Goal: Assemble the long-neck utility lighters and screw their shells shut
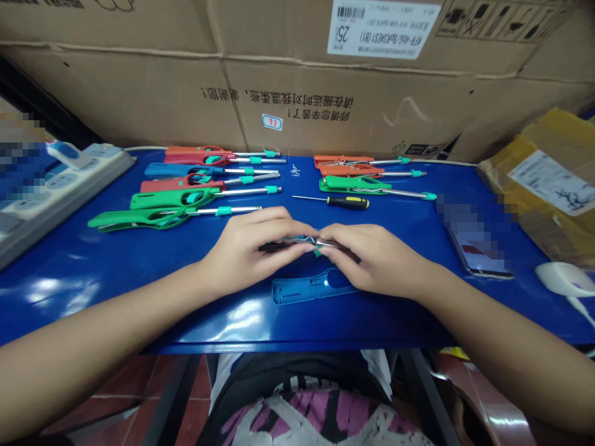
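Both my hands meet over the middle of the blue table (93, 260). My left hand (246, 248) and my right hand (372, 257) are closed on a thin lighter inner part (302, 241), a metal tube with a dark end and a teal piece, held level between the fingertips. Under my right hand lies an open blue lighter shell half (302, 290). A black and yellow screwdriver (346, 202) lies just beyond my hands.
Several long-nosed lighters lie in a row at the back left (186, 198), and three more lie at the back right (367, 173). Cardboard boxes (297, 80) form a wall behind the table. A power strip (60, 179) sits at the left and a phone (478, 251) at the right.
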Motion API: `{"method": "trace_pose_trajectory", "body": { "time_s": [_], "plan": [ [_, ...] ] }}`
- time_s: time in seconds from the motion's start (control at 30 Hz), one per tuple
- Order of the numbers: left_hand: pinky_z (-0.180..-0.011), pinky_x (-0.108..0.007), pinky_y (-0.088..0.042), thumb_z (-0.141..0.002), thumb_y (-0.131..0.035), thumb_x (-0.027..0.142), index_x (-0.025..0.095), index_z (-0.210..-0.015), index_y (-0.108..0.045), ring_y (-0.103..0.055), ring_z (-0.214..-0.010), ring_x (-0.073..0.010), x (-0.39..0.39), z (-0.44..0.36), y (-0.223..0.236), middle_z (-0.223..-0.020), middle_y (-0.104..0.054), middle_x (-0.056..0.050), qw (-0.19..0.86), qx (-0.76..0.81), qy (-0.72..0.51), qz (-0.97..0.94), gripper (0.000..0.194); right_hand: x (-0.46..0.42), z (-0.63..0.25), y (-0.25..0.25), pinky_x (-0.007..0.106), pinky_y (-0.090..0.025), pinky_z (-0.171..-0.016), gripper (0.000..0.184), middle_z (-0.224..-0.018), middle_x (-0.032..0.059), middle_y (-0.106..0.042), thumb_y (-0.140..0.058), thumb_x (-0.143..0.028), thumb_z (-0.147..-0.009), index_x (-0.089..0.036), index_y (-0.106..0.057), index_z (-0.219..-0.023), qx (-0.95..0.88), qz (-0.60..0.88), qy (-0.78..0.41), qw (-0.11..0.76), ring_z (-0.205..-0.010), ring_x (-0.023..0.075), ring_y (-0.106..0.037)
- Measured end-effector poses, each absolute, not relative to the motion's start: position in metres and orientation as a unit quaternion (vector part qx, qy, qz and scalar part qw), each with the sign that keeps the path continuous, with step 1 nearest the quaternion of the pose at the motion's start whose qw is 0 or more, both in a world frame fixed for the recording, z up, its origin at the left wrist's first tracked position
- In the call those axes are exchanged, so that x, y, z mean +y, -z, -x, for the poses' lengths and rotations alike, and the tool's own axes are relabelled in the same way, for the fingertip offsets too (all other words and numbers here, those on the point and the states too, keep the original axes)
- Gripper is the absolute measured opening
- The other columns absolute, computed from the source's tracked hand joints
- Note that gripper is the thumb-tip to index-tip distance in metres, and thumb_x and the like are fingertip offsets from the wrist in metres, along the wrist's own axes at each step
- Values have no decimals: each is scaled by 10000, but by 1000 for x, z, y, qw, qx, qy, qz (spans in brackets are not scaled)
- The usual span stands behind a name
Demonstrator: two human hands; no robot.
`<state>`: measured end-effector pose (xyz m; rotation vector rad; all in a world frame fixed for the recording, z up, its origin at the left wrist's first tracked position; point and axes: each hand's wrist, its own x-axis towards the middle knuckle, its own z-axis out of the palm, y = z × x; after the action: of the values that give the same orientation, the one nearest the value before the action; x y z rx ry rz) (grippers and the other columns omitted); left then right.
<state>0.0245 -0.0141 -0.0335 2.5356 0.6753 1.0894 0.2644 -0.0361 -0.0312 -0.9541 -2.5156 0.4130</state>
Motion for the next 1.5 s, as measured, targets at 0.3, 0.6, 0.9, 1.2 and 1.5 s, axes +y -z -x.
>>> {"method": "trace_pose_trajectory", "body": {
  "time_s": [0.3, 0.6, 0.9, 1.2, 1.5],
  "plan": [
    [-657, -204, -529, -918, -694, 179, 163, -1038, -752, -647, -710, -109, -13, -24, 31, -832, -707, -37, 125, 214, -386, -889, 134, -39, -259, 24, 241, -467, -642, 157, -901, 31, -687, -601, -255, -949, -175, -604, -1083, -858, 373, -234, 264, -723, 128, -601],
    [-694, -203, -546, -926, -687, 193, 178, -1034, -751, -663, -732, -116, -14, -21, 31, -823, -702, -32, 116, 197, -373, -899, 126, -32, -264, 30, 280, -472, -729, 184, -861, 52, -663, -504, -258, -1023, -167, -648, -952, -900, 305, -187, 251, -788, 154, -598],
    [-707, -223, -551, -930, -679, 188, 171, -1031, -750, -666, -732, -124, -14, -22, 31, -845, -723, -43, 129, 201, -380, -893, 125, -33, -265, 32, 343, -501, -826, 280, -1035, 105, -722, -360, -271, -1067, -156, -615, -1087, -913, 326, -175, 174, -953, 214, -671],
    [-698, -221, -554, -942, -669, 225, 200, -1026, -760, -665, -719, -123, -15, -21, 30, -829, -720, -33, 127, 218, -378, -891, 127, -35, -264, 28, 282, -421, -659, 185, -843, 28, -637, -377, -324, -1058, -201, -514, -1046, -888, 364, -220, 174, -725, 166, -591],
    [-677, -208, -533, -926, -679, 172, 170, -1040, -750, -654, -715, -115, -13, -22, 33, -825, -705, -34, 127, 193, -380, -896, 134, -37, -264, 27, 248, -419, -631, 152, -849, 0, -611, -470, -349, -1034, -211, -508, -1086, -872, 365, -263, 196, -703, 130, -571]
  ]
}}
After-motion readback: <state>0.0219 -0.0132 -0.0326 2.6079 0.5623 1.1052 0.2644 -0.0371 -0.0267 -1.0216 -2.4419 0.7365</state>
